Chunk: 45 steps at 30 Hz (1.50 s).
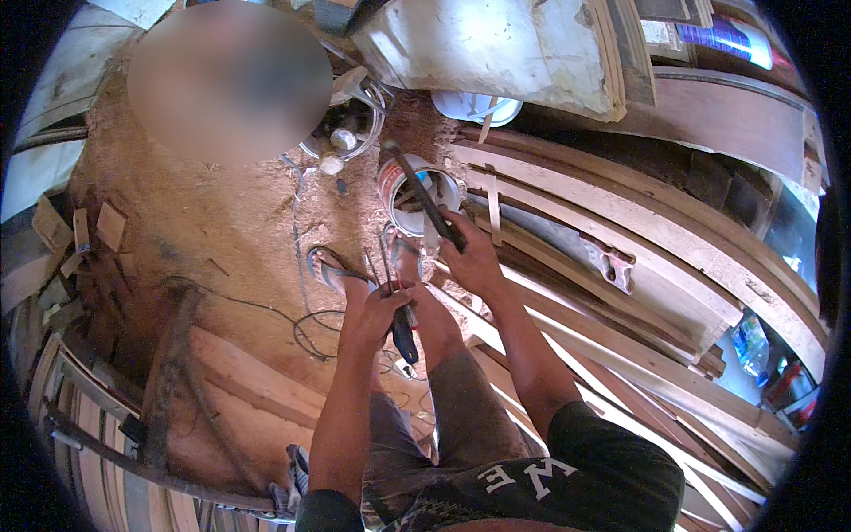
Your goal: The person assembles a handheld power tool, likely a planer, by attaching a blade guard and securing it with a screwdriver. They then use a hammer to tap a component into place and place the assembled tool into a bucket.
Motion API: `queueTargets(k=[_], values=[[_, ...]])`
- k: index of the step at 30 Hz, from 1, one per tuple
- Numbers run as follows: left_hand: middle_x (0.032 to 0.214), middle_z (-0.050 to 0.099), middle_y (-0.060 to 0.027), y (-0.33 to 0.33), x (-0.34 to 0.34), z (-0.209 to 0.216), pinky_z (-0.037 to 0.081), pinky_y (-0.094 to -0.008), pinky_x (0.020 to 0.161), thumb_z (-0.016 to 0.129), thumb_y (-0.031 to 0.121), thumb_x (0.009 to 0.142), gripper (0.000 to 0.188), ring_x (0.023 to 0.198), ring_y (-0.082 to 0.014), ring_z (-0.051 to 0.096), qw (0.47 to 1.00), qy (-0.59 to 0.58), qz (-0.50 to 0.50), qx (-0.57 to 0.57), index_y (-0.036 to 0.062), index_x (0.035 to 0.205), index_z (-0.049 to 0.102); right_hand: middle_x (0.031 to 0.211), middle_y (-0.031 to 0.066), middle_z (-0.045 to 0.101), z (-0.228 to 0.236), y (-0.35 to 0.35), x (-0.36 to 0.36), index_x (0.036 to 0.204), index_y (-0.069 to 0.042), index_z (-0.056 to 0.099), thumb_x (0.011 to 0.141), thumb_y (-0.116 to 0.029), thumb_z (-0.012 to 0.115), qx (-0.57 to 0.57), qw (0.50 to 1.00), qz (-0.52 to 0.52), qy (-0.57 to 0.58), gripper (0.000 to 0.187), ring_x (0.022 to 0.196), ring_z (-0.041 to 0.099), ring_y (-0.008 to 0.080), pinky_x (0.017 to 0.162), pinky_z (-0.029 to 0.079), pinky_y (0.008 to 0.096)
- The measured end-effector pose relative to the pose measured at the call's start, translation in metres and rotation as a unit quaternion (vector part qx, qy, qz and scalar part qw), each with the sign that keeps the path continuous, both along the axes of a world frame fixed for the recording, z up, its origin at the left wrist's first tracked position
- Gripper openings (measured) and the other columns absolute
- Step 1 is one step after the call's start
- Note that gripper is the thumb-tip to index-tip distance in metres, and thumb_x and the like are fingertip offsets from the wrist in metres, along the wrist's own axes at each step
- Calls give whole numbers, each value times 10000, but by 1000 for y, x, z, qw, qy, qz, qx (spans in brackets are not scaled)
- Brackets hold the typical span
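My right hand (470, 259) is closed around the black grip of a hammer (424, 191), whose long dark shaft slants up and away to the left. The hammer lies across my view of an open white bucket (390, 193) with a red patch, which holds several tools and small pieces. In my closed left hand (383, 309) is a small bundle of hand tools (404, 337). A black handle and a bit of red stick out below the fist, and thin metal shafts point up. Their exact kinds are hard to make out. Both my sandalled feet stand just this side of the bucket.
Long boards (620, 186) are stacked along the right, with a handsaw (616, 266) lying among them. A white basin (479, 106) and a round metal container (368, 142) stand beyond the bucket. A dark cable (310, 332) loops over the sawdust floor. Wood offcuts (111, 223) lie left.
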<state>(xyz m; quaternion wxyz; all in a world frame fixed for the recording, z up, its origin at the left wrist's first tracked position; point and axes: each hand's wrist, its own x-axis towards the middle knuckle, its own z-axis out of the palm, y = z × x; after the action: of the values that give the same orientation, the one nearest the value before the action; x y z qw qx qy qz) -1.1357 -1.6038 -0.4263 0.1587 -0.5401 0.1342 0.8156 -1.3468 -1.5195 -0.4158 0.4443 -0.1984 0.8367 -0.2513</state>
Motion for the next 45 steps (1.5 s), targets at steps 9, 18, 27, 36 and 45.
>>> queueTargets(k=[9, 18, 27, 36, 45], values=[[851, 708, -82, 12, -59, -158, 570, -363, 668, 708, 207, 923, 220, 738, -199, 686, 978, 98, -184, 9, 27, 1050, 721, 1138, 193, 706, 18, 108, -12, 1419, -19, 564, 976, -170, 638, 118, 990, -70, 10, 474, 1008, 680, 255, 930, 533, 381], [994, 728, -107, 19, -51, -170, 619, -367, 710, 712, 167, 889, 409, 788, -197, 686, 992, 73, -96, 23, 5, 1263, 685, 1009, 99, 666, 6, 109, 8, 1330, -3, 589, 957, -192, 720, 173, 965, -151, -127, 439, 887, 620, 169, 806, 516, 347], [1014, 708, -111, 30, -59, -149, 603, -396, 755, 678, 219, 957, 445, 800, -238, 693, 985, 86, -23, 147, 0, 1339, 615, 932, 91, 648, -65, 85, 63, 1171, -12, 535, 920, -96, 744, 66, 937, -287, -187, 338, 821, 676, 167, 694, 585, 319], [959, 693, -89, 38, -69, -174, 586, -377, 673, 681, 429, 992, 456, 724, -213, 674, 996, 3, -8, 88, 68, 1269, 663, 919, 78, 687, -106, 88, 57, 1172, 2, 574, 865, -3, 761, 67, 980, -183, -34, 360, 820, 666, 164, 748, 544, 312], [1238, 678, -154, 38, -61, -131, 545, -429, 899, 760, 380, 915, 804, 1126, -266, 661, 993, -65, -86, -49, 75, 1556, 382, 862, 93, 658, -65, 105, 53, 1171, -19, 606, 896, -169, 797, 92, 981, -160, -55, 366, 682, 615, 151, 631, 509, 336]])
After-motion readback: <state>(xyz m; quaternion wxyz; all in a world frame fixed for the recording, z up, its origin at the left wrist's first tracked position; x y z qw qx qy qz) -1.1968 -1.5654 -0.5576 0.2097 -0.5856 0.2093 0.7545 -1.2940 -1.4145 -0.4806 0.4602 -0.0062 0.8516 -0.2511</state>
